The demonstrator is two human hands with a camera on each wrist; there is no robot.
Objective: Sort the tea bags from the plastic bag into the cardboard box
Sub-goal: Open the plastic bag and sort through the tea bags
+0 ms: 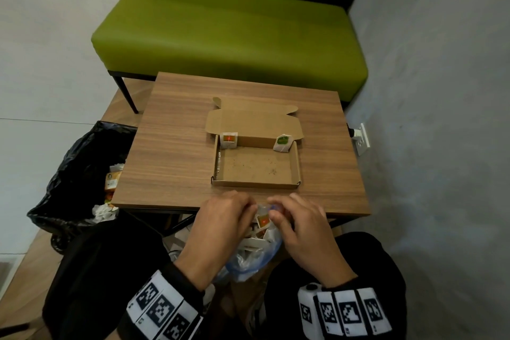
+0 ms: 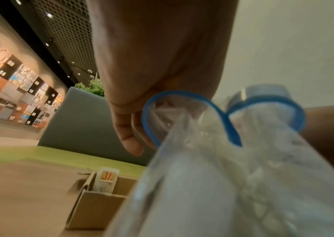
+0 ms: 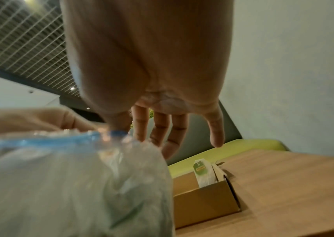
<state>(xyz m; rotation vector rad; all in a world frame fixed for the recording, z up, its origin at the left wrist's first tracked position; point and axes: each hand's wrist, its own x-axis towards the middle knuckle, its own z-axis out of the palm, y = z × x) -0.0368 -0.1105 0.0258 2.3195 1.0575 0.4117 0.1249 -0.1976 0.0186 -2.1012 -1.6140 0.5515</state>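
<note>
Cardboard box — two tea bags; plastic bag — more.

This looks like a lounge or waiting corner of an office or public building. A green padded sofa stands against bare grey walls beyond the fingers, past a small wooden bench. To their left, a wall of numbered photo panels runs under a perforated metal ceiling.
</note>
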